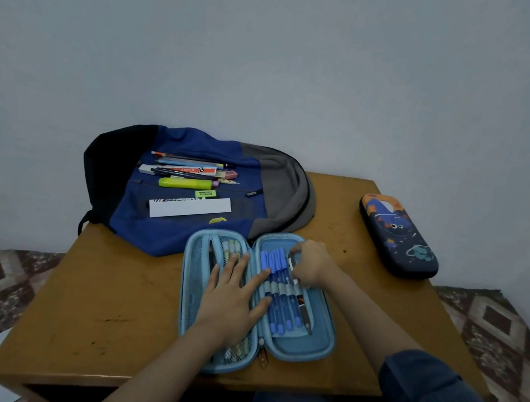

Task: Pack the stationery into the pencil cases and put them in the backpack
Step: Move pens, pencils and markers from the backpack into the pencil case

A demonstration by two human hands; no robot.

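Packing is partly done. Blue pens (281,292) sit in the open pencil case (321,343). Over it, the right hand (311,264) pinches a pen (292,260), and the left hand (231,302) lies flat with its fingers spread. Behind this case, more stationery (188,175) waits on the backpack (162,237). To its right, the dark pencil case (399,236) is closed.

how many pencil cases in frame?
2. The open light-blue pencil case lies front-centre on the wooden table; the closed navy space-print pencil case sits near its right edge. The blue-grey backpack may hide more.
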